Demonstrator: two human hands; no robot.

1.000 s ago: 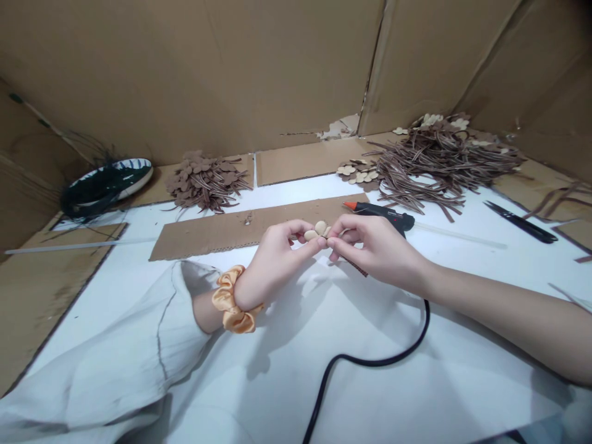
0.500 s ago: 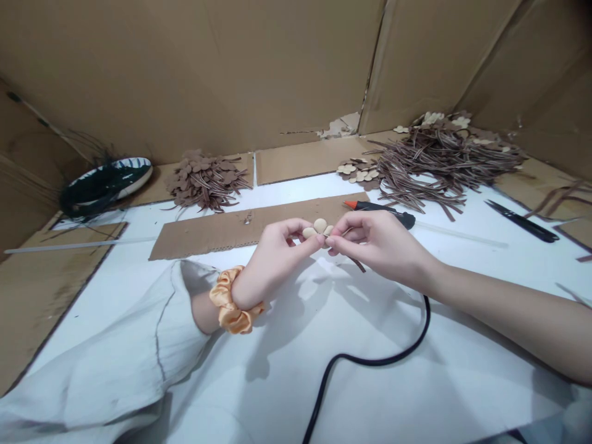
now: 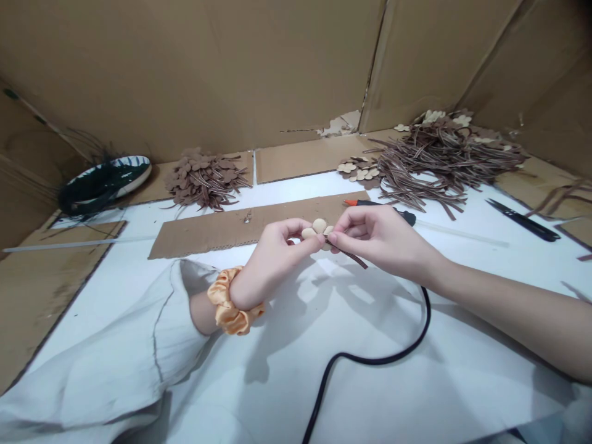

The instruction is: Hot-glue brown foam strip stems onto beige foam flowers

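Observation:
Between my two hands, above the white table, is a small beige flower cutout (image 3: 319, 226) with rounded petals. My left hand (image 3: 282, 250) pinches it from the left, thumb on its face. My right hand (image 3: 379, 240) is closed at its right side, the thumb and forefinger pinching a thin brown strip (image 3: 354, 256) that lies against the flower and trails down to the right. Fingers partly hide where strip and flower meet. Just behind my right hand lies an orange-tipped black glue gun (image 3: 407, 217); its black cable (image 3: 370, 362) curves toward me.
A cardboard strip (image 3: 203, 231) lies behind my hands. Brown flower pieces (image 3: 203, 176) are heaped at back left, beside a bowl of dark thread (image 3: 134, 174). At back right are a pile of brown strips (image 3: 430, 163), beige flowers (image 3: 358, 169) and black tweezers (image 3: 525, 221).
The brown strip's loose end now shows more fully below my right fingers. My right hand has shifted very slightly; my left hand keeps its pinch on the flower.

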